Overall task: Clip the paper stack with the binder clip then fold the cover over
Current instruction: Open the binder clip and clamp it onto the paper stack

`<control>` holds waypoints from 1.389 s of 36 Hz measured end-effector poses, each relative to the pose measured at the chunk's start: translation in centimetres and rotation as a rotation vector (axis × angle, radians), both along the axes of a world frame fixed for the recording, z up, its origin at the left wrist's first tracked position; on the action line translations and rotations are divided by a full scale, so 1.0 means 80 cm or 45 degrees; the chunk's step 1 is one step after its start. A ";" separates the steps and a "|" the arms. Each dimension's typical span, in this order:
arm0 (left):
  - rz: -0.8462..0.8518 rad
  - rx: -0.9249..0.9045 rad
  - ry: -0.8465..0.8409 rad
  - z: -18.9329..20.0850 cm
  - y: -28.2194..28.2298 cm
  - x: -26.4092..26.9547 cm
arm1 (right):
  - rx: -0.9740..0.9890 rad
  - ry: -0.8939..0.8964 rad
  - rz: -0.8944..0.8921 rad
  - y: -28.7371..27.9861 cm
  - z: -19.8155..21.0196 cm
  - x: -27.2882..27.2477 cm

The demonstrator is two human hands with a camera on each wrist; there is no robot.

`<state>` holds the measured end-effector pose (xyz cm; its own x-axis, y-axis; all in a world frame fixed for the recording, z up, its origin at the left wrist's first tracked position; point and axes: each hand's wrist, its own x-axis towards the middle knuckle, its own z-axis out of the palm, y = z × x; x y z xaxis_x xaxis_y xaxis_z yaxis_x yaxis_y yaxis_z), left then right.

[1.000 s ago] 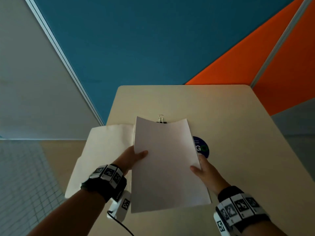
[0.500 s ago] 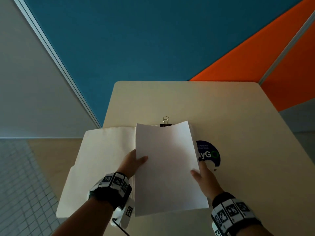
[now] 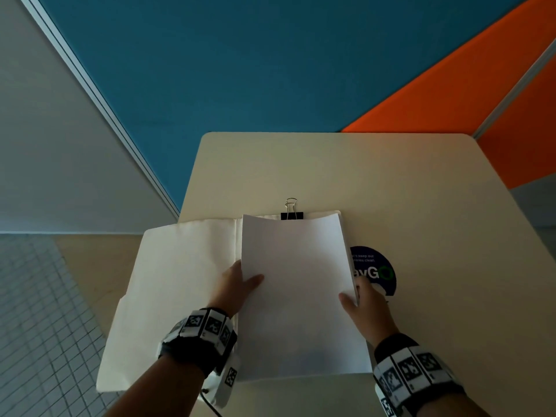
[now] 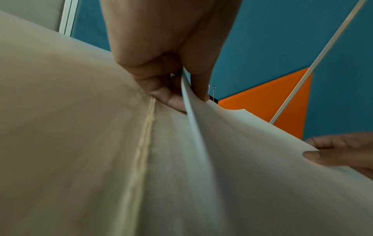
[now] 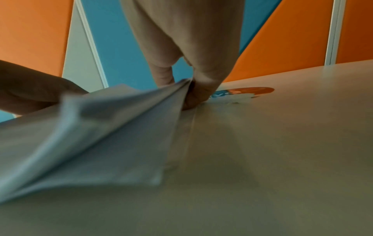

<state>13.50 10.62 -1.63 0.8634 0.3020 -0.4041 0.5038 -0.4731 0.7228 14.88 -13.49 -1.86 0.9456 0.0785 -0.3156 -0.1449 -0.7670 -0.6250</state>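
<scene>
A white paper stack [image 3: 298, 296] is held a little above the open cream cover [image 3: 180, 284], which lies flat and spreads to the left. A black binder clip [image 3: 291, 214] with silver handles shows at the stack's far edge; the paper hides its mouth. My left hand [image 3: 237, 281] pinches the stack's left edge [image 4: 189, 102], thumb on top and fingers under. My right hand [image 3: 359, 299] pinches the right edge [image 5: 181, 91] the same way. The sheets bow upward between the two hands.
The beige table [image 3: 421, 206] has a round blue sticker [image 3: 376, 272] just right of the stack. The cover's left flap hangs past the table's left edge. Blue and orange wall panels rise behind the table's far edge.
Both hands have brought the stack down and forward towards the cover, and the sticker shows more. Their grip on the edges is the same.
</scene>
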 end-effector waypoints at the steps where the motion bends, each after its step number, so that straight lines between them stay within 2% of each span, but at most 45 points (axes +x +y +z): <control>1: -0.006 0.033 0.005 -0.001 0.001 0.001 | -0.014 0.013 0.002 0.000 0.001 0.001; 7: -0.186 0.343 0.096 0.021 0.021 0.014 | -0.072 0.098 0.014 0.001 0.001 0.009; 13: -0.313 0.594 -0.113 0.090 0.063 0.075 | -0.084 0.097 0.009 0.001 0.004 0.007; 16: -0.396 0.586 -0.185 0.110 0.061 0.118 | -0.076 0.076 0.013 0.001 0.004 0.004; 20: -0.517 0.545 -0.189 0.100 0.034 0.168 | -0.069 0.048 0.028 0.000 0.003 0.002; 28: -0.629 0.410 0.168 0.059 -0.026 0.217 | -0.106 0.036 0.039 0.003 -0.001 0.002; 39: -0.515 0.048 0.244 0.045 -0.025 0.238 | -0.049 0.060 0.013 0.002 -0.001 0.001; 50: -0.486 0.061 0.152 0.027 -0.013 0.244 | 0.041 0.024 0.015 -0.006 -0.010 -0.002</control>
